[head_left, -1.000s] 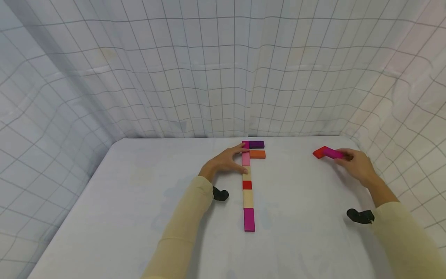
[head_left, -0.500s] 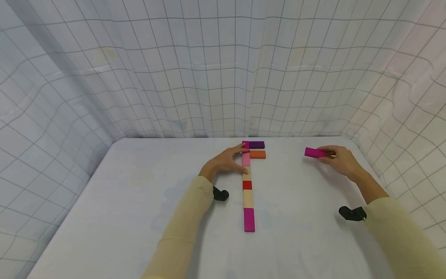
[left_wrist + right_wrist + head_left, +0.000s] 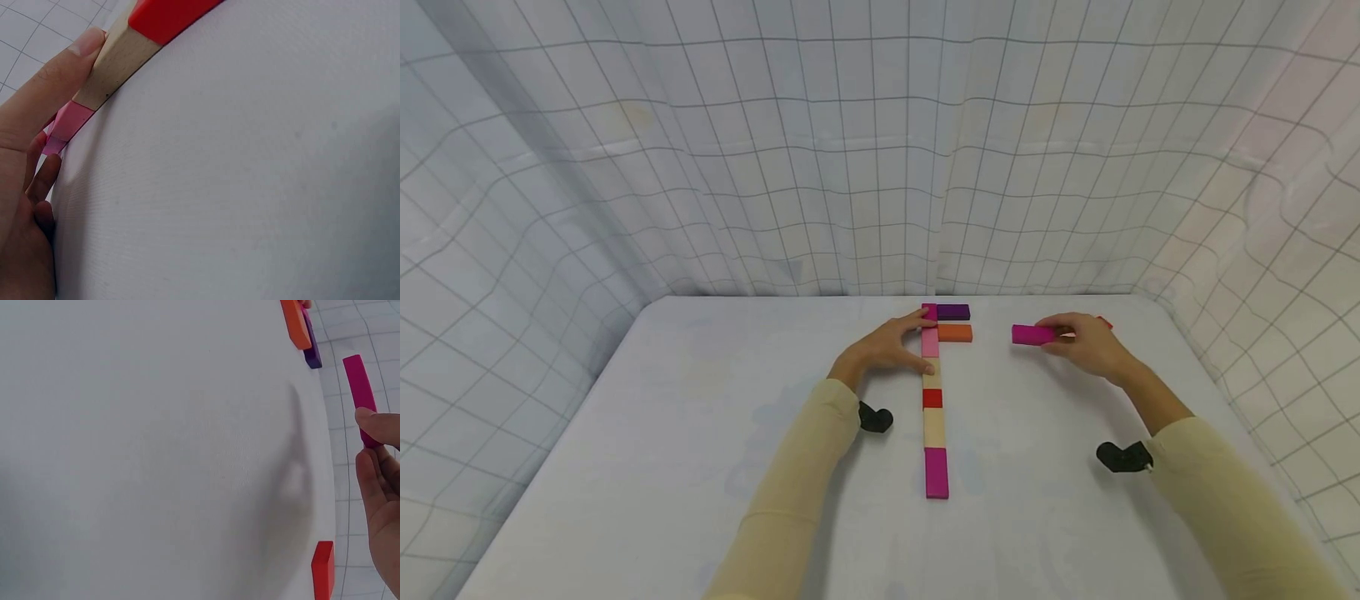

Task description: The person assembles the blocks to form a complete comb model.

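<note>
A straight row of flat coloured blocks runs down the table's middle: a far magenta block (image 3: 929, 310), a pink block (image 3: 929, 342), two beige blocks (image 3: 934, 428) with a red block (image 3: 932, 398) between them, and a near magenta block (image 3: 936, 472). My left hand (image 3: 891, 343) rests at the row's far part, thumb on the farther beige block (image 3: 122, 62), fingertips on the far magenta block. Off to the right, my right hand (image 3: 1086, 343) pinches a loose magenta block (image 3: 1032, 335) by one end, held above the table.
A purple block (image 3: 953, 312) and an orange block (image 3: 955, 333) stick out rightward from the row's far end. Another red block (image 3: 323, 570) lies behind my right hand, mostly hidden in the head view. Grid-patterned curtains (image 3: 880, 167) surround the white table (image 3: 700, 467).
My right hand has carried the magenta block leftward, away from the red block it was beside, toward the row. The left hand stays put.
</note>
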`<action>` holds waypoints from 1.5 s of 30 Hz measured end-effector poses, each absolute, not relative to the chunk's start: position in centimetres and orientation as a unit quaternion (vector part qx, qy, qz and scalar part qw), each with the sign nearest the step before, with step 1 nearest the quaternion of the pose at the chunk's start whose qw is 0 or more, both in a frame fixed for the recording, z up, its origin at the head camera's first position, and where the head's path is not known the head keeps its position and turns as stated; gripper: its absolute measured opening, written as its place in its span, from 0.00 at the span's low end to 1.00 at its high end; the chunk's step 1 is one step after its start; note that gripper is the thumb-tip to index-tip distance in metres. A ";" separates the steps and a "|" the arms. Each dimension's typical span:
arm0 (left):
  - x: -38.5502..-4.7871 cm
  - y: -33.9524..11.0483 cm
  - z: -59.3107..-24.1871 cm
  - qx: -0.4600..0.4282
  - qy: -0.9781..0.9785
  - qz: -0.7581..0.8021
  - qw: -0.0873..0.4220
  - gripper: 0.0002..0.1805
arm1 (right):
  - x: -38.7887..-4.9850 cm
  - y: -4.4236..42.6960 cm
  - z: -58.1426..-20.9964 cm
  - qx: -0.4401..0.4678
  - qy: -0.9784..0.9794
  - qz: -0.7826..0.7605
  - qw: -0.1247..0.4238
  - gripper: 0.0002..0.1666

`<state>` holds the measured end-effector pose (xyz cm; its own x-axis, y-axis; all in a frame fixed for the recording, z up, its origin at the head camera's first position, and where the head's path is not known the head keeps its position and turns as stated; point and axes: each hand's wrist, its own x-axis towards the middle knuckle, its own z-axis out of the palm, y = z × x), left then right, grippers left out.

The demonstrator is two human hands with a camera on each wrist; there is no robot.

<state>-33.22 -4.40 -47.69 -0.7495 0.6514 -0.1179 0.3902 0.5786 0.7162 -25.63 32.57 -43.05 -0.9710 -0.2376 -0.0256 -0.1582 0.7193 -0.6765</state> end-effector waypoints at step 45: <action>-33.1 -4.1 -47.8 0.282 0.876 0.343 0.190 0.50 | -26.9 22.5 -47.2 -0.161 0.916 -0.362 0.059 0.23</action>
<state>-33.14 -4.15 -47.84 -0.7690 0.6239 -0.1391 0.3639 0.6063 0.7071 -26.94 22.51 -47.22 -0.9413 -0.3375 0.0074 -0.2513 0.6860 -0.6829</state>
